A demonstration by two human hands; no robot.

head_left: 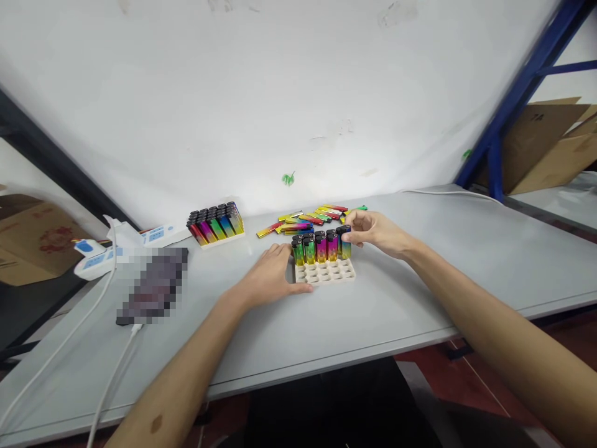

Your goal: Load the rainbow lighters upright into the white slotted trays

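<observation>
A white tray [325,274] with rows of holes stands on the table in front of me. Its back rows hold several upright lighters [321,247] with black tops and shiny green, pink and yellow bodies; the front holes are bare. My left hand [271,274] grips the tray's left side, thumb along the front edge and fingers behind. With thumb and fingers, my right hand [370,233] pinches the top of a blue-and-yellow lighter [346,249] at the right end of the lighters' front row. Loose lighters [308,221] lie in a pile behind the tray.
At the back left a second tray [224,241] is full of upright lighters. A blurred-out dark object [153,286] with a white cable lies on the left, beside a white power strip [100,266]. Cardboard boxes [550,146] stand beyond the blue frame [517,93] on the right.
</observation>
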